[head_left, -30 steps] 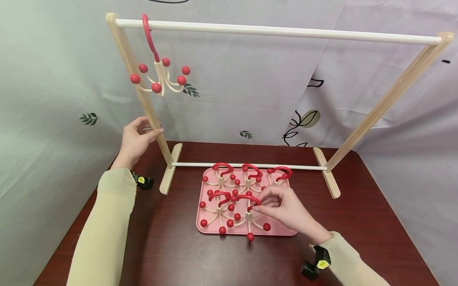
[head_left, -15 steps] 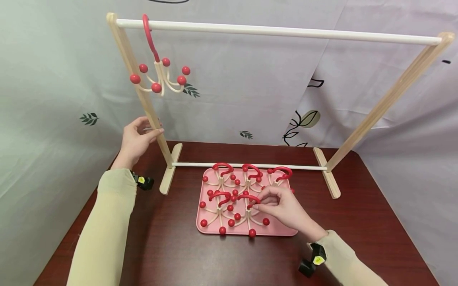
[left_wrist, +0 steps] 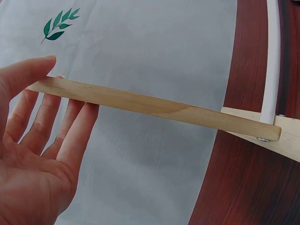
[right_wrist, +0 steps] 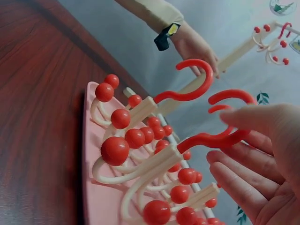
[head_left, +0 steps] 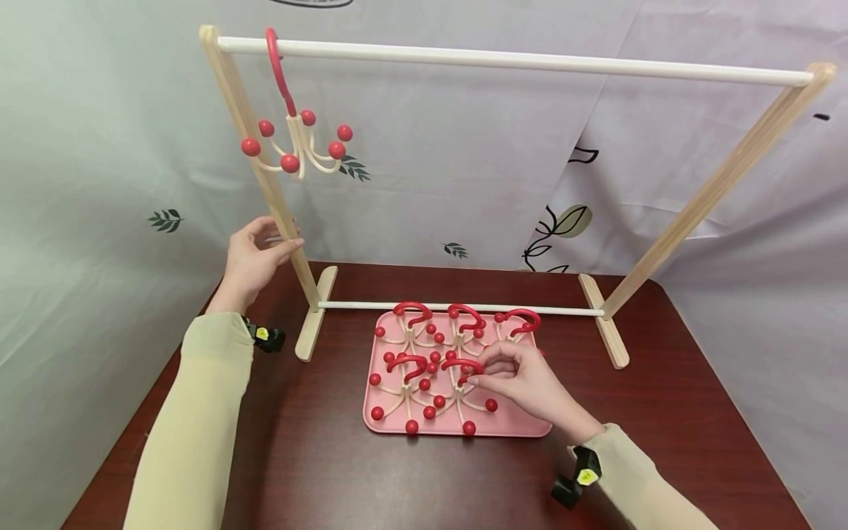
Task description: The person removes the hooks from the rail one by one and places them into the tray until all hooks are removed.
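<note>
My left hand (head_left: 255, 254) holds the left wooden post (left_wrist: 154, 105) of a small clothes rack, thumb on one side and fingertips on the other. My right hand (head_left: 520, 379) pinches the red hook (right_wrist: 218, 139) of the front right hanger (head_left: 460, 394), thumb in front and fingers behind. This hanger has a pale stem and curved arms tipped with red balls. It stands upright at the front of the pink tray (head_left: 523, 425). Several like hangers share the tray, one (head_left: 407, 390) close by on its left. The right hand partly hides the back right hanger (head_left: 523, 318).
Another such hanger (head_left: 294, 140) hangs from the left end of the rack's white top rail (head_left: 517, 60). A lower white rail (head_left: 364, 305) runs behind the tray. The right post (head_left: 715, 191) slants up from its foot (head_left: 604, 324). Patterned cloth (head_left: 424, 199) lines the back.
The front right hanger has turned slightly in my right hand, its front ball shifting right and a little up. My left hand stays on the post.
</note>
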Demonstrator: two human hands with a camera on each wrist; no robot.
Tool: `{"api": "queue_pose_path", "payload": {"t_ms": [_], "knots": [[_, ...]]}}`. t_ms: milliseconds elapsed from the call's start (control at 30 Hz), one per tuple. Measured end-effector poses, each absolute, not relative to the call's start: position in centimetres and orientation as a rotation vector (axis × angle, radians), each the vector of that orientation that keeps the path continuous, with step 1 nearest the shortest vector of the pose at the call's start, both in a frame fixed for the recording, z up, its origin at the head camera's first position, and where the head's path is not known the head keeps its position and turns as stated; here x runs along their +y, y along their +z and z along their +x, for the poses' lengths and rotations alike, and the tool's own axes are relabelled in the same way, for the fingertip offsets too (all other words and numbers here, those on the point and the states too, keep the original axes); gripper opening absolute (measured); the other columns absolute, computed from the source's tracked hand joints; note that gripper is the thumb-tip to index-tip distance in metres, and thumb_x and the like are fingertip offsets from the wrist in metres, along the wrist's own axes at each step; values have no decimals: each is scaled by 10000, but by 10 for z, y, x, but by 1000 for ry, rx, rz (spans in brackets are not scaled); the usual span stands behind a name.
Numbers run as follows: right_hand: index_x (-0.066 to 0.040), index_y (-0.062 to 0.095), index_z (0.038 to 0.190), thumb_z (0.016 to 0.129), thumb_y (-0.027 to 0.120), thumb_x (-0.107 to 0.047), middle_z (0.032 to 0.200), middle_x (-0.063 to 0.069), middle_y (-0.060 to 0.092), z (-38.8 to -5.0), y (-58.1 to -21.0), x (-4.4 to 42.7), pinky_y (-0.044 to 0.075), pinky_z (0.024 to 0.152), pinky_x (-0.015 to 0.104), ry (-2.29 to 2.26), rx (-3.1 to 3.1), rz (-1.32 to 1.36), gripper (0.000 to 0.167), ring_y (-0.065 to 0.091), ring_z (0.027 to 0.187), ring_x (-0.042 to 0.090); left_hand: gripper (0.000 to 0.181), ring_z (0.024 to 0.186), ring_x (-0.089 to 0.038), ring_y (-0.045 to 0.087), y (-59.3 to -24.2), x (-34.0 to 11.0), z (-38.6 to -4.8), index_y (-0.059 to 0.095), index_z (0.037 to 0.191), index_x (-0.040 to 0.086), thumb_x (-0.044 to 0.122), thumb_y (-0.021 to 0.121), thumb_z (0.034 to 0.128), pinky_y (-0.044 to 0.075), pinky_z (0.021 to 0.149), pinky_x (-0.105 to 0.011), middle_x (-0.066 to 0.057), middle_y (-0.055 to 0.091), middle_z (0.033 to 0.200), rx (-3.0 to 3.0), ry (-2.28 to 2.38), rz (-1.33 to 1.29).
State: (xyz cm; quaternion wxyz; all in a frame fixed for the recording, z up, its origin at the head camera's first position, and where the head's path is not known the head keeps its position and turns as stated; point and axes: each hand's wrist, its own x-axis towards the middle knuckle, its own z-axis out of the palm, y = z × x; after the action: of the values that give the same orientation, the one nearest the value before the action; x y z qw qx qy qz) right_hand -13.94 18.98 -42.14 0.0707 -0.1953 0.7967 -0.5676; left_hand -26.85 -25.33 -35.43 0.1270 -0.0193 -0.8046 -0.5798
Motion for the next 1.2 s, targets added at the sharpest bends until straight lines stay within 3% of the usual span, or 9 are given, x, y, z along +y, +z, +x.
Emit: {"api": "queue_pose_path", "payload": {"t_ms": [133,300,467,633,933,1200], "knots": [[-61,731,1148,825,877,-126,1105,143,725,-142,-409,189,589,822,352,-1760,2379,-634,360,727,958,247,450,1069,-114,647,-354,-254,-269,622,1334,127,234,784,928,543,805,-195,-56,651,1241,-2339,-1682,-58],[-120,738,1159,838,871,-145,1100,54,734,-146,-382,186,585,839,380,-1835,2407,-691,348,721,986,254,458,1058,-107,652,-353,-254,-270,623,1338,116,227,788,925,544,800,-189,-59,657,1238,-2334,-1684,-58],[-109,737,1170,849,857,-106,1137,73,731,-151,-351,173,589,823,412,-1938,2401,-775,343,715,1014,271,485,1063,-105,648,-354,-255,-269,602,1362,91,230,779,932,540,805,-185,-88,644,1264,-2344,-1680,-58],[-136,743,1187,847,859,-107,1184,49,723,-160,-323,157,567,888,383,-1969,2427,-891,361,695,1081,253,488,1070,-104,643,-356,-256,-269,594,1367,90,230,775,936,538,811,-184,-102,632,1284,-2353,-1679,-54],[-64,705,1220,832,848,-21,1226,69,705,-190,-276,125,496,1011,394,-2104,2313,-1102,416,649,1167,296,481,1054,-97,650,-358,-257,-269,599,1357,88,228,779,933,539,800,-183,-70,646,1248,-2341,-1686,-59],[73,649,1248,823,792,98,1267,176,672,-200,-216,90,445,1068,369,-2249,2232,-1165,449,622,1212,267,493,1063,-110,650,-355,-256,-269,594,1362,92,245,780,932,544,813,-204,-87,638,1262,-2354,-1679,-60]]}}
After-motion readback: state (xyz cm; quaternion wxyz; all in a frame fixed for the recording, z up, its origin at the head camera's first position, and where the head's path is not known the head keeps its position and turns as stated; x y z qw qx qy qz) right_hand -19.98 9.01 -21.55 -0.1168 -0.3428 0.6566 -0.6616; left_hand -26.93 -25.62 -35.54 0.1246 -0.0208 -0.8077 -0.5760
